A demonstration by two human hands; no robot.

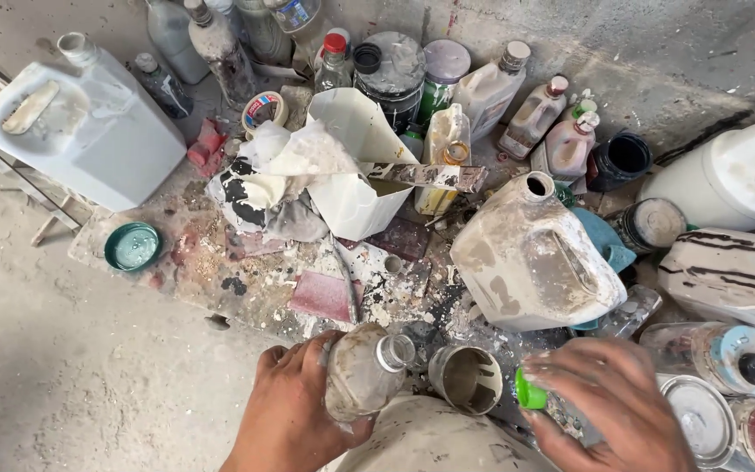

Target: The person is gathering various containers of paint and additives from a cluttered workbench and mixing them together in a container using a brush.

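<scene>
Left hand (294, 411) wraps its fingers around a small, dusty plastic bottle (362, 371) at the bottom centre of the view, holding it tilted with its uncapped neck pointing right toward an open, paint-crusted tin (467, 378) just beside it. Right hand (609, 406) pinches a bright green cap (529, 391) between thumb and fingertips, near the tin's far side. The bottle is clear plastic clouded with grey-white residue, its threaded mouth bare. Beyond the hands, a large smeared white jug (530, 258) lies on its side, open-necked. A square white canister (80, 127) sits at upper left, with a round teal lid (133, 246) below it. A cut-open white container (351, 166) stands in the middle with a flat stirring stick (425, 176) across it. Stained bottles and dark tins crowd the top edge.
</scene>
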